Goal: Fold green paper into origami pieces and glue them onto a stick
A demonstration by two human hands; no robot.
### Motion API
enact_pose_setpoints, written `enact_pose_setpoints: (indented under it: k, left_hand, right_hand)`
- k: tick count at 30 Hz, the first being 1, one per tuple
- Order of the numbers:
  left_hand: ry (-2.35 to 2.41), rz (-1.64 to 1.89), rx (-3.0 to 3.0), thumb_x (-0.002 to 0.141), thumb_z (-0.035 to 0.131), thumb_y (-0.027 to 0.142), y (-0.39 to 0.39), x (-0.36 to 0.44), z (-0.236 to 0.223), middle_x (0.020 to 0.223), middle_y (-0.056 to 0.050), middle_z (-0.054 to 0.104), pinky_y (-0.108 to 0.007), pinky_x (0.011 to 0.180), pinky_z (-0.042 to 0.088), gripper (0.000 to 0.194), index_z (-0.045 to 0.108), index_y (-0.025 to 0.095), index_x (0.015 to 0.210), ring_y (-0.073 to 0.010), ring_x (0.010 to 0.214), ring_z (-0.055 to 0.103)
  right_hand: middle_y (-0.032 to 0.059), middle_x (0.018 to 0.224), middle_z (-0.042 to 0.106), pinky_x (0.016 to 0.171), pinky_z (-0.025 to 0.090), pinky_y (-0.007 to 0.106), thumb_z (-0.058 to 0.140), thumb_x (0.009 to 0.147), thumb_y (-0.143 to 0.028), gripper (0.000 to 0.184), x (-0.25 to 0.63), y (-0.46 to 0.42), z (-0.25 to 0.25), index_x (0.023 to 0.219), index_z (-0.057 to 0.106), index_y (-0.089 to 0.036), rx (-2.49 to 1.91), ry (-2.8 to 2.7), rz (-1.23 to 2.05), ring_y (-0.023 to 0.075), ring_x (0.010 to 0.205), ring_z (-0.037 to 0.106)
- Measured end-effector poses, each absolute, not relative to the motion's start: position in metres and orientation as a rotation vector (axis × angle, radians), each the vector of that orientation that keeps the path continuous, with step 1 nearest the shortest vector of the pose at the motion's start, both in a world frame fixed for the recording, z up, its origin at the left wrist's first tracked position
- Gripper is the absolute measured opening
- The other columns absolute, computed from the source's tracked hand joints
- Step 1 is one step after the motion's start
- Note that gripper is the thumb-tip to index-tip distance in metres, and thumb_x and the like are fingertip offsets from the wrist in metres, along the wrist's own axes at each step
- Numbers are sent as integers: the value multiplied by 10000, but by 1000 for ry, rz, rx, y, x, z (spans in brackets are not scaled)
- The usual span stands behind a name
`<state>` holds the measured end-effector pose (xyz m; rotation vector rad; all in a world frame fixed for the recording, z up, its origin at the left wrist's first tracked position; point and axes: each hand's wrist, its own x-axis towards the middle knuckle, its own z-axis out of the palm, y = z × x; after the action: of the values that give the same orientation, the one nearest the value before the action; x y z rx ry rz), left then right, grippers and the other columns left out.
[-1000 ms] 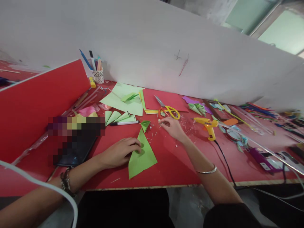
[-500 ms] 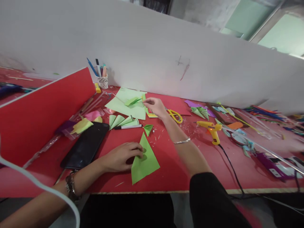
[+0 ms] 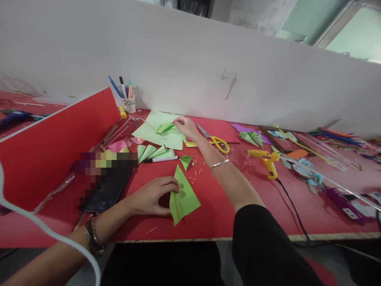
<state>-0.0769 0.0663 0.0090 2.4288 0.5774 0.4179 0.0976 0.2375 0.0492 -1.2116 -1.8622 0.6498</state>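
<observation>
Green paper (image 3: pixel 187 200): on the red table (image 3: pixel 220 222), nearer the wearer than the marker (image 3: pixel 165 159).
Left hand (image 3: pixel 153 195): gripping the paper's raised left edge, fingers curled.
Right hand (image 3: pixel 186 126): beyond the marker, fingertips pinched at a folded green piece (image 3: pixel 163 127); cannot tell if gripping.
Scissors (image 3: pixel 220 144): right of the marker, beyond it.
Glue gun (image 3: pixel 269 159): well right of the marker.

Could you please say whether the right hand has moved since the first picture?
Yes, forward and to the left: the right hand was in front of the scissors, and is now left of them, at the folded green paper.
</observation>
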Motion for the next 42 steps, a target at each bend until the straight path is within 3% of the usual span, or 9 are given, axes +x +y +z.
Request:
enact_pose_setpoints:
  k: [5,8,12,16,20,25,30,37,42]
  left_hand:
    - [566,633,2036,713,615,267,61,-76,14,1150,-89,474,-361,914,383,471,415,207,1135,-226,1080,461]
    - [529,763,1765,733,610,259,60,-75,13,1181,-89,459,-369,904,398,512,360,237,1180,-237,1128,438]
    - [458,831,1617,719,633,285,61,-73,11,1225,-81,422,-362,927,381,605,303,270,1226,-231,1179,391]
    - [460,653,1710,724,605,275,58,-73,16,1222,-96,421,-379,936,373,571,321,224,1217,-231,1151,417]
    - [457,507,1921,708,599,260,56,-73,21,1228,-99,429,-406,975,333,571,339,197,1213,-238,1161,400]
    - [419,365,2123,701,583,197,56,-67,19,1232,-75,415,-356,973,347,560,348,214,1209,-199,1156,397]
    - [725,268,2535,709,539,114,43,-59,13,1265,-76,386,-382,953,348,478,432,216,1164,-227,1159,367]
    - [807,153,2852,820,457,139,31,-58,9,1030,-43,565,-338,788,419,257,519,196,1062,-187,900,501]
    - [952,137,2811,829,475,214,28,-56,6,904,-36,590,-297,708,439,149,578,178,930,-170,815,542]
  right_hand:
    - [64,960,594,789,446,296,413,840,-335,267,130,157,77,998,547,-166,-874,-1966,1132,138,890,556]
    - [75,1113,532,889,402,308,401,836,-443,394,144,102,93,1140,464,-202,-650,-2205,1180,155,1049,491]
    - [92,1195,468,968,336,364,557,732,-482,558,151,52,87,1185,426,-183,-625,-2492,653,188,1120,423]
    - [35,940,601,1015,246,416,477,838,-204,175,149,27,55,997,545,-175,-749,-2495,-153,135,902,527]
    - [13,837,629,983,309,345,422,849,-109,169,150,16,31,881,581,-158,-717,-2491,-429,113,818,545]
    - [8,884,640,899,387,317,419,860,-124,192,155,14,16,948,583,-169,-801,-2565,-381,115,797,555]
    - [57,879,635,705,449,272,400,854,-107,205,156,8,6,845,604,-133,-874,-2678,-375,142,769,562]
    - [68,1057,589,815,447,291,530,787,-233,273,158,10,-3,1048,558,-156,-1013,-2576,270,170,953,531]
    - [56,1025,611,820,444,256,533,788,-200,192,162,19,-7,960,613,-174,-1016,-2506,469,148,940,549]
